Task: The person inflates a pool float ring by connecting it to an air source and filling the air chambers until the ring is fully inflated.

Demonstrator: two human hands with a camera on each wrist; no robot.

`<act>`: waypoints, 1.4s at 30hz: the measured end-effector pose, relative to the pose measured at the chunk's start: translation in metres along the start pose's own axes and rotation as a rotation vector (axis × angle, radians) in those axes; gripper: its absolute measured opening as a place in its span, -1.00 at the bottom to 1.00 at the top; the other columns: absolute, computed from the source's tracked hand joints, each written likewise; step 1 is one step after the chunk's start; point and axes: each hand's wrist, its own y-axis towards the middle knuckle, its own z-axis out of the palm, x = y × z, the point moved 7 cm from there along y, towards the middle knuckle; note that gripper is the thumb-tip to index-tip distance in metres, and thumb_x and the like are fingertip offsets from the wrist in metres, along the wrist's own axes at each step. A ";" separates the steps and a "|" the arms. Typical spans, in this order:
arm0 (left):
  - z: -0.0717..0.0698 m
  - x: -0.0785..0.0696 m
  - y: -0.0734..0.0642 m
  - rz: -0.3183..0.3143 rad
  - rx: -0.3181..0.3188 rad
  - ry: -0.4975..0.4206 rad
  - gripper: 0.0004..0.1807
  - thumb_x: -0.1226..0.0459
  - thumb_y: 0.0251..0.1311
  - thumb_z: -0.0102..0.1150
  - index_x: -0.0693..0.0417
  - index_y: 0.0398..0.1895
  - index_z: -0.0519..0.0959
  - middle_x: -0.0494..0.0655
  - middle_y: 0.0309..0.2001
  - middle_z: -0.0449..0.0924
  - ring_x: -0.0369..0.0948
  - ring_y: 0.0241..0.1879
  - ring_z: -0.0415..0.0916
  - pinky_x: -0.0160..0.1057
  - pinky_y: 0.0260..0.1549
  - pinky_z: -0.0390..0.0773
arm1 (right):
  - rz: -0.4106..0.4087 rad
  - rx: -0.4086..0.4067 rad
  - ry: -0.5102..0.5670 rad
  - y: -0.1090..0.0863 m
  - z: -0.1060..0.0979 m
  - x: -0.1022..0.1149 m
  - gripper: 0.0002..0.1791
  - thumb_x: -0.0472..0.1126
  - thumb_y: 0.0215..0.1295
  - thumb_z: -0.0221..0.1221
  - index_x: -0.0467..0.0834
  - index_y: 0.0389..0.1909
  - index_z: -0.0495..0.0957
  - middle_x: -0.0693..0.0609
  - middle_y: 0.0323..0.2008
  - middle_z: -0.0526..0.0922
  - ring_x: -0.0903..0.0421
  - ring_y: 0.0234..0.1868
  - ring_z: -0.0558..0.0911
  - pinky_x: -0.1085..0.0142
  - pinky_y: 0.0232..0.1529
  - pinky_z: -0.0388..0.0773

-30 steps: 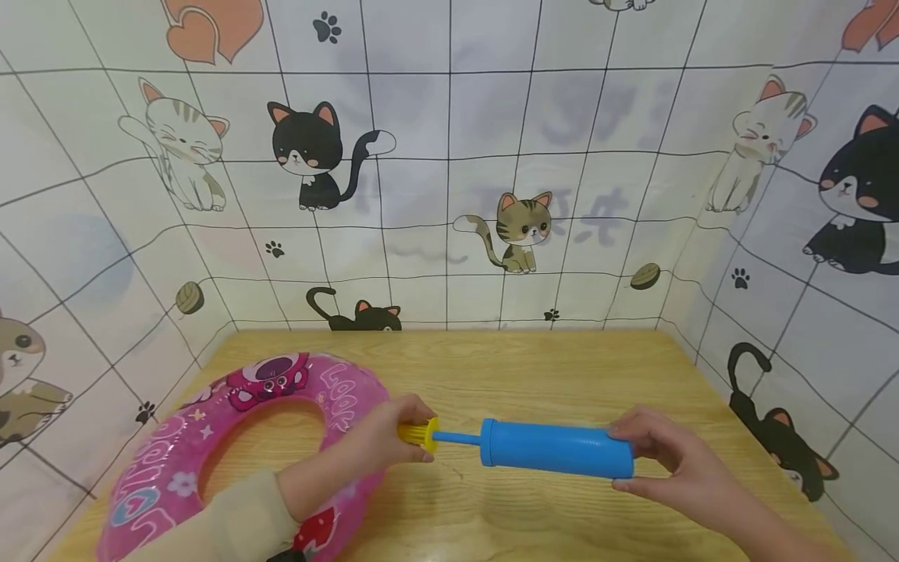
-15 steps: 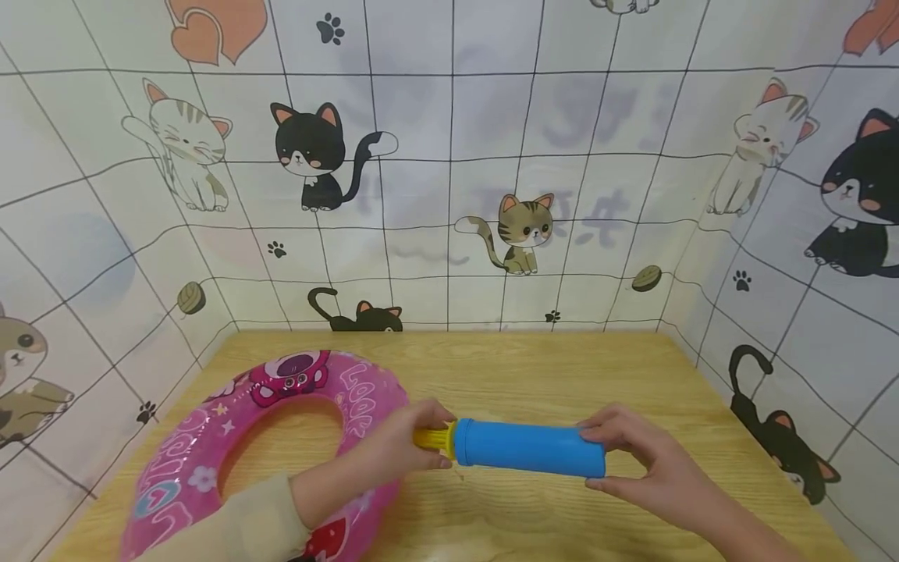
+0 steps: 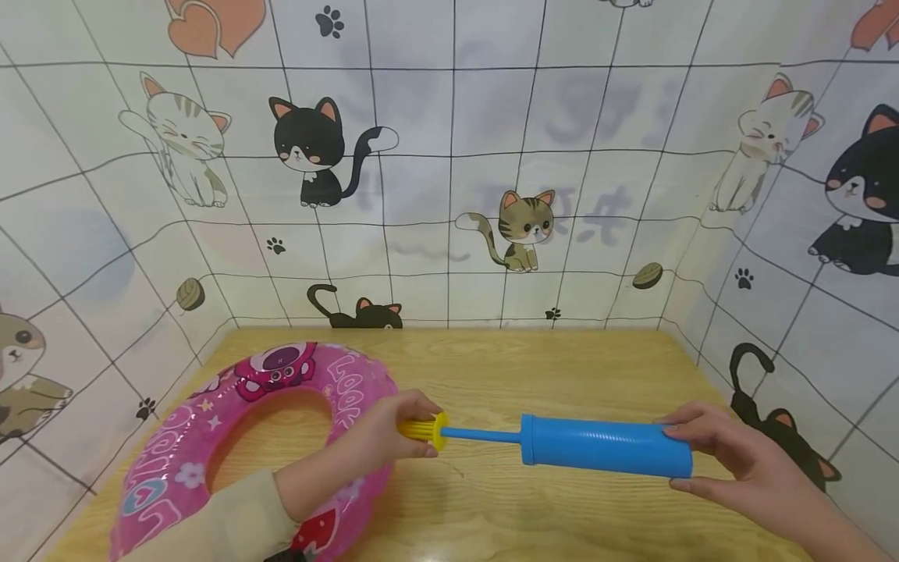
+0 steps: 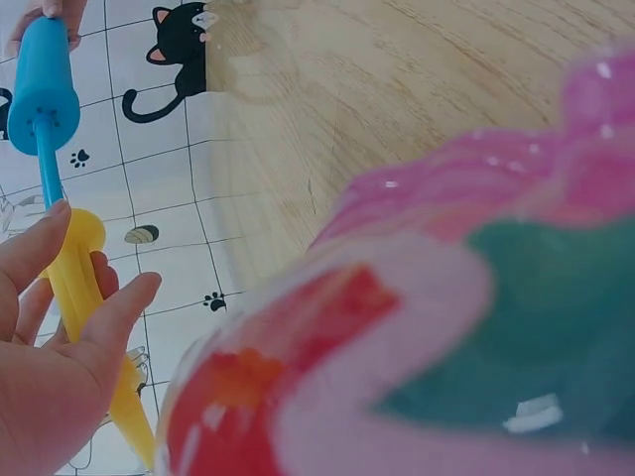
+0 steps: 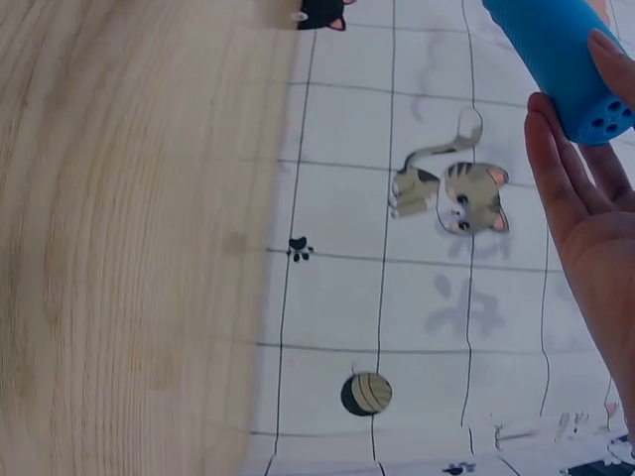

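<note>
A hand air pump (image 3: pixel 607 446) is held level above the table, its thin blue rod (image 3: pixel 485 435) drawn out of the blue barrel. My left hand (image 3: pixel 386 437) grips the yellow end piece (image 3: pixel 423 429); in the left wrist view this yellow piece (image 4: pixel 77 278) tapers to a narrow tip. At the other side, my right hand (image 3: pixel 744 464) pinches the barrel's far end between thumb and fingers. Small holes show in the barrel's end face (image 5: pixel 607 121) in the right wrist view. A pink inflated swim ring (image 3: pixel 175 445) lies under my left forearm, partly hidden by it.
The wooden table (image 3: pixel 548 359) is enclosed at the back and both sides by a white cloth (image 3: pixel 421 179) printed with cats and grid lines. In the left wrist view the swim ring (image 4: pixel 446 327) fills much of the foreground.
The rod was partly out, then pushed fully into the barrel, and is now drawn out further than at first. My right hand and the barrel moved right; the swim ring shifted slightly.
</note>
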 end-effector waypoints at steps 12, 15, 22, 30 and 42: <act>-0.007 0.006 -0.002 -0.022 -0.024 0.015 -0.59 0.34 -0.03 0.49 0.04 -0.06 0.62 -0.03 -0.05 0.67 -0.05 -0.01 0.59 -0.17 -0.04 0.60 | 0.058 0.002 -0.038 -0.015 -0.027 -0.005 -0.25 -0.79 -0.22 0.29 -0.33 0.11 0.45 -0.09 0.10 0.42 0.25 0.06 0.50 0.43 -0.15 0.60; -0.007 0.006 -0.001 -0.019 -0.032 0.006 -0.60 0.35 -0.04 0.49 0.07 -0.07 0.62 -0.03 -0.05 0.68 -0.05 0.00 0.59 -0.15 -0.02 0.59 | 0.067 -0.004 0.001 -0.012 -0.025 -0.005 -0.25 -0.78 -0.20 0.29 -0.36 0.13 0.44 -0.08 0.08 0.44 0.23 0.04 0.52 0.44 -0.12 0.59; 0.001 0.003 0.002 -0.035 -0.030 0.000 -0.60 0.35 -0.05 0.50 0.07 -0.09 0.62 -0.02 -0.06 0.68 -0.04 -0.01 0.59 -0.08 0.01 0.57 | 0.073 -0.011 0.089 0.006 0.001 -0.005 -0.29 -0.74 -0.16 0.31 -0.33 0.12 0.47 -0.01 0.06 0.49 0.22 0.00 0.55 0.44 -0.10 0.58; 0.014 -0.003 0.004 -0.078 -0.014 0.025 -0.60 0.32 -0.06 0.52 -0.01 -0.09 0.63 -0.13 -0.08 0.69 -0.07 -0.03 0.58 -0.04 0.02 0.56 | 0.073 0.000 0.201 0.027 0.048 -0.008 -0.39 -0.64 -0.07 0.35 -0.26 0.08 0.52 -0.01 0.02 0.53 0.15 -0.05 0.60 0.37 -0.10 0.60; 0.008 -0.004 0.007 -0.030 -0.005 -0.001 -0.60 0.35 -0.05 0.51 0.03 -0.09 0.61 -0.08 -0.09 0.68 -0.06 -0.05 0.59 -0.03 -0.03 0.58 | 0.019 0.001 0.051 0.039 0.066 0.003 -0.39 -0.47 -0.06 0.44 -0.11 0.07 0.53 -0.03 0.03 0.52 0.15 -0.08 0.61 0.35 -0.15 0.63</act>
